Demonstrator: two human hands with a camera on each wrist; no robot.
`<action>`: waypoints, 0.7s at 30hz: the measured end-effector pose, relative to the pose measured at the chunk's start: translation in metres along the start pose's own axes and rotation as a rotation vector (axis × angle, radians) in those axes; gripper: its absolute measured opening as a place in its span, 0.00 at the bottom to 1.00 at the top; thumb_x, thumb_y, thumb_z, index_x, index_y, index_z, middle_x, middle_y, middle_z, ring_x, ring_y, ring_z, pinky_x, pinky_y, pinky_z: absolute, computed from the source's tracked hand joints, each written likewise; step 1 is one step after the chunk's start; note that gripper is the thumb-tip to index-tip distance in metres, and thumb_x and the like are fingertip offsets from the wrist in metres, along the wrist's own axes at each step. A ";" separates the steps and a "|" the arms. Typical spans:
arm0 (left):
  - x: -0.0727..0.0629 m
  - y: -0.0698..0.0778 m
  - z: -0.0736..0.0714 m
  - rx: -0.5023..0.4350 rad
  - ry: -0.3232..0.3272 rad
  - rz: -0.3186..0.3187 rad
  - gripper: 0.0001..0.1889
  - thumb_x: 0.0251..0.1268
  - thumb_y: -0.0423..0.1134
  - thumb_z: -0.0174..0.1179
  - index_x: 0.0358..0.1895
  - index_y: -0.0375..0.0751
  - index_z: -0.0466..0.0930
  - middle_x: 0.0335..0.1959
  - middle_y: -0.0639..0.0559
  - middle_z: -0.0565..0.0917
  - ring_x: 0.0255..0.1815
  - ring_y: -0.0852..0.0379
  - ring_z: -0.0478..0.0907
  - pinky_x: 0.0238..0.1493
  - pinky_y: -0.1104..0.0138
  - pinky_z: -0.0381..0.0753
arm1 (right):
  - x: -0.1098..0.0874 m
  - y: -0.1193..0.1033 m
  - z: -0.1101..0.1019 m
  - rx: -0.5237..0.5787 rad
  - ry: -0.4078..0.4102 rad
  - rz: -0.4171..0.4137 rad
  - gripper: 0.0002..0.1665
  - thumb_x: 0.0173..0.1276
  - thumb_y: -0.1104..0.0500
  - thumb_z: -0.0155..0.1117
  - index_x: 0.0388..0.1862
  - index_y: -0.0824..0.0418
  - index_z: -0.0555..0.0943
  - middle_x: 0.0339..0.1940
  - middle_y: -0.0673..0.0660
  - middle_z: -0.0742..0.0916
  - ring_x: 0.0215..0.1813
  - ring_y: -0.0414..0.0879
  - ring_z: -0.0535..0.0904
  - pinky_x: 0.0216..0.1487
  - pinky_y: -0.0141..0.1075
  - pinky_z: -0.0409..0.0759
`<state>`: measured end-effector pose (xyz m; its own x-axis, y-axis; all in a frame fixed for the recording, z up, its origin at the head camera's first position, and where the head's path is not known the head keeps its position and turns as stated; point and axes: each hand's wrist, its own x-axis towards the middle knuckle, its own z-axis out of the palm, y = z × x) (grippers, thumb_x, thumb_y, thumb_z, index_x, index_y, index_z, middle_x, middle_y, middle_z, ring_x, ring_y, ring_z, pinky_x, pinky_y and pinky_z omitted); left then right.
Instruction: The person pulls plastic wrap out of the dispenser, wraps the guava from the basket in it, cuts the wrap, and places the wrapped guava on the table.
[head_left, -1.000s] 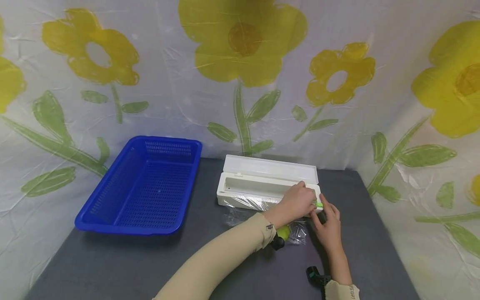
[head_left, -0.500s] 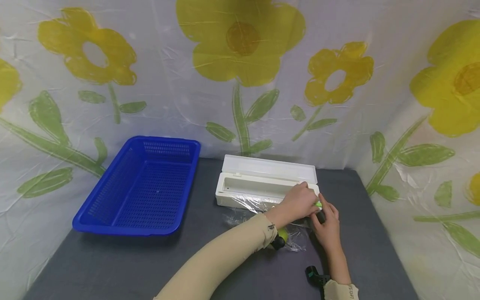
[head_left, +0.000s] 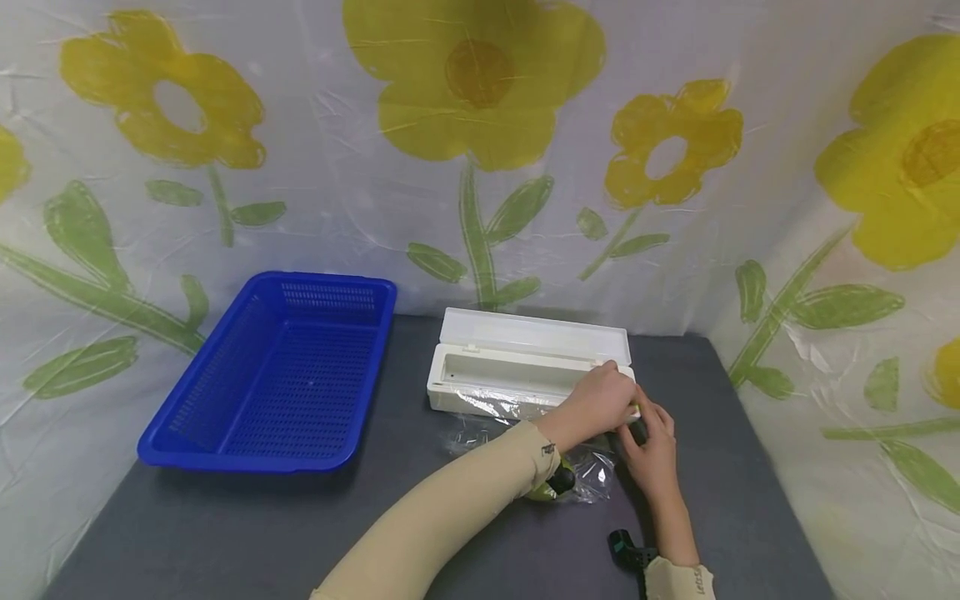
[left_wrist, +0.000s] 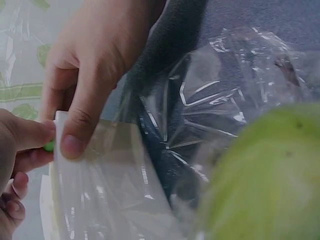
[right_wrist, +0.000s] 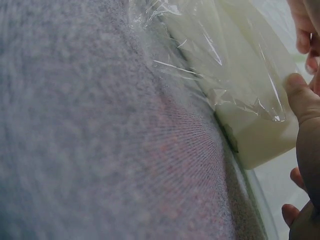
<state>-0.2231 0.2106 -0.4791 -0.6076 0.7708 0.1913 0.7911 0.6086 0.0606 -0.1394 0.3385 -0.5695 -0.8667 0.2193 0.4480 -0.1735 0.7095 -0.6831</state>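
Note:
A long white cling film dispenser (head_left: 450, 402) lies across the table with its lid (head_left: 534, 335) raised at the back. Clear film (head_left: 483, 405) hangs over its front and spreads onto the table. At the dispenser's right end, my left hand (head_left: 596, 402) pinches a small green slider (left_wrist: 48, 146) between thumb and fingers; the rest of the slider is hidden. My right hand (head_left: 652, 462) grips the same end, its thumb (left_wrist: 75, 142) pressing the film on the front wall. Beneath my left wrist, a round green fruit (left_wrist: 272, 180) lies by the crumpled film, mostly hidden in the head view.
A blue perforated basket (head_left: 300, 392) stands to the left on the dark grey table (head_left: 262, 533). Behind and to the right hangs a white curtain (head_left: 330, 192) printed with yellow flowers.
My left hand now covers most of the green slider, which showed more before. The fruit has shifted a little left and nearer. Both hands stay at the dispenser's right end.

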 end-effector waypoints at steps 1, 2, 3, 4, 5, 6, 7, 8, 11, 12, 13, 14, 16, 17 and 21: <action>0.000 -0.001 -0.001 0.003 -0.004 0.001 0.19 0.78 0.45 0.63 0.21 0.54 0.81 0.21 0.63 0.81 0.31 0.62 0.70 0.47 0.70 0.73 | 0.000 0.000 0.000 -0.004 -0.006 0.008 0.39 0.70 0.67 0.69 0.79 0.65 0.70 0.68 0.75 0.80 0.73 0.74 0.64 0.64 0.80 0.58; 0.001 -0.001 -0.002 0.007 -0.012 0.001 0.21 0.78 0.45 0.63 0.19 0.54 0.78 0.20 0.63 0.80 0.30 0.62 0.70 0.48 0.70 0.72 | 0.000 -0.001 0.000 -0.008 -0.012 0.016 0.39 0.70 0.67 0.69 0.80 0.65 0.70 0.69 0.74 0.79 0.74 0.74 0.64 0.65 0.80 0.57; 0.000 -0.002 -0.004 0.001 -0.019 0.002 0.22 0.78 0.44 0.62 0.18 0.54 0.76 0.19 0.62 0.80 0.30 0.61 0.70 0.48 0.69 0.72 | 0.000 -0.001 0.000 -0.009 -0.018 0.019 0.40 0.70 0.67 0.69 0.80 0.65 0.69 0.70 0.74 0.79 0.74 0.73 0.63 0.65 0.80 0.56; 0.000 -0.002 -0.005 0.002 -0.024 0.007 0.22 0.78 0.44 0.63 0.18 0.54 0.78 0.19 0.63 0.81 0.30 0.62 0.70 0.48 0.69 0.71 | 0.000 -0.001 -0.001 -0.010 -0.021 0.020 0.40 0.71 0.67 0.69 0.80 0.65 0.69 0.70 0.74 0.78 0.75 0.73 0.63 0.65 0.80 0.56; -0.001 -0.003 -0.007 0.005 -0.031 0.010 0.21 0.78 0.45 0.63 0.19 0.55 0.81 0.21 0.63 0.82 0.31 0.62 0.71 0.48 0.70 0.71 | 0.000 -0.001 -0.001 -0.010 -0.024 0.022 0.40 0.71 0.67 0.69 0.80 0.65 0.69 0.70 0.74 0.78 0.75 0.73 0.63 0.66 0.80 0.56; -0.001 -0.003 -0.009 0.017 -0.033 0.015 0.19 0.77 0.45 0.64 0.21 0.56 0.84 0.23 0.64 0.84 0.32 0.62 0.72 0.49 0.70 0.72 | 0.000 -0.001 -0.001 -0.009 -0.027 0.024 0.40 0.71 0.67 0.70 0.81 0.65 0.69 0.71 0.74 0.78 0.75 0.73 0.62 0.66 0.80 0.55; -0.001 -0.003 -0.010 0.028 -0.036 0.018 0.16 0.76 0.46 0.65 0.24 0.56 0.88 0.26 0.65 0.87 0.33 0.62 0.74 0.51 0.70 0.72 | 0.000 -0.001 -0.001 -0.008 -0.032 0.028 0.41 0.71 0.67 0.70 0.81 0.65 0.68 0.71 0.74 0.78 0.75 0.73 0.62 0.66 0.80 0.54; -0.001 -0.003 -0.011 0.038 -0.038 0.023 0.14 0.76 0.46 0.65 0.28 0.57 0.91 0.30 0.65 0.89 0.35 0.62 0.76 0.52 0.70 0.72 | 0.000 -0.002 -0.001 -0.006 -0.035 0.031 0.41 0.71 0.67 0.70 0.81 0.65 0.68 0.71 0.74 0.78 0.76 0.73 0.62 0.66 0.81 0.53; -0.001 -0.003 -0.012 0.079 -0.043 0.040 0.10 0.76 0.46 0.65 0.35 0.56 0.93 0.35 0.65 0.90 0.38 0.62 0.81 0.55 0.69 0.72 | 0.000 -0.002 -0.001 -0.006 -0.047 0.047 0.41 0.72 0.67 0.69 0.82 0.65 0.68 0.71 0.74 0.77 0.76 0.72 0.61 0.66 0.83 0.50; -0.001 -0.004 -0.012 0.090 -0.042 0.048 0.10 0.76 0.45 0.64 0.34 0.55 0.92 0.35 0.65 0.90 0.38 0.62 0.82 0.56 0.69 0.71 | 0.000 -0.003 -0.001 -0.007 -0.050 0.051 0.41 0.73 0.67 0.69 0.82 0.65 0.67 0.71 0.74 0.77 0.77 0.72 0.61 0.67 0.83 0.49; 0.000 -0.004 -0.012 0.096 -0.041 0.055 0.11 0.76 0.44 0.64 0.33 0.55 0.92 0.35 0.64 0.90 0.38 0.63 0.82 0.56 0.69 0.71 | 0.000 -0.003 -0.001 -0.007 -0.053 0.054 0.40 0.73 0.67 0.69 0.82 0.64 0.67 0.71 0.74 0.77 0.77 0.72 0.60 0.67 0.83 0.49; 0.000 -0.004 -0.012 0.100 -0.039 0.064 0.11 0.76 0.44 0.64 0.31 0.54 0.91 0.34 0.64 0.90 0.37 0.63 0.83 0.57 0.69 0.70 | 0.000 -0.003 -0.001 -0.008 -0.053 0.054 0.40 0.73 0.67 0.69 0.82 0.64 0.67 0.71 0.74 0.77 0.77 0.72 0.60 0.67 0.83 0.49; 0.001 -0.006 -0.011 0.097 -0.030 0.076 0.12 0.75 0.42 0.64 0.29 0.54 0.89 0.32 0.63 0.89 0.36 0.63 0.83 0.56 0.68 0.70 | 0.000 -0.002 -0.001 -0.012 -0.052 0.052 0.40 0.73 0.67 0.70 0.82 0.65 0.67 0.70 0.74 0.78 0.77 0.72 0.61 0.67 0.82 0.49; 0.001 -0.006 -0.010 0.093 -0.029 0.079 0.12 0.74 0.42 0.64 0.28 0.54 0.89 0.31 0.64 0.89 0.35 0.63 0.83 0.56 0.68 0.70 | 0.000 -0.002 -0.001 -0.014 -0.051 0.051 0.40 0.73 0.66 0.70 0.82 0.65 0.67 0.70 0.74 0.78 0.77 0.72 0.61 0.67 0.82 0.50; 0.000 -0.011 -0.008 0.064 -0.041 0.072 0.09 0.71 0.43 0.68 0.29 0.55 0.91 0.29 0.66 0.89 0.34 0.63 0.81 0.56 0.69 0.70 | 0.000 -0.001 -0.001 -0.017 -0.043 0.044 0.40 0.73 0.66 0.70 0.81 0.64 0.68 0.70 0.75 0.78 0.76 0.72 0.62 0.67 0.80 0.51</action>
<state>-0.2308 0.2023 -0.4720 -0.5524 0.8196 0.1522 0.8279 0.5607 -0.0149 -0.1385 0.3389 -0.5683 -0.8928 0.2219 0.3920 -0.1268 0.7113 -0.6914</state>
